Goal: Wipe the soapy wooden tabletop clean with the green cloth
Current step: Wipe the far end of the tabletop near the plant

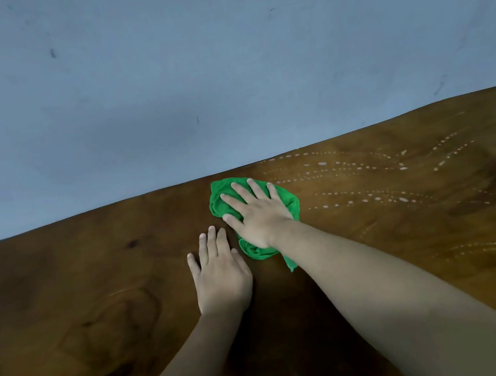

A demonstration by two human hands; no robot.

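Crumpled bright-green cloth (290, 205) near the far edge of the brown wooden bench (95, 289), pressed under the right grip (257, 218), fingers straight and spread. Left grip (220, 274) lies flat on the wood beside it. White soap dots (369, 199) trail to the right.

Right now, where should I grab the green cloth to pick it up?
Probably the thick bunched lump at the near end of the cloth, coming from above on the near side. It stands up in folds there, so fingers could pinch it. The rest lies spread flat under the right hand, and its far end sits close to the back edge of the table.
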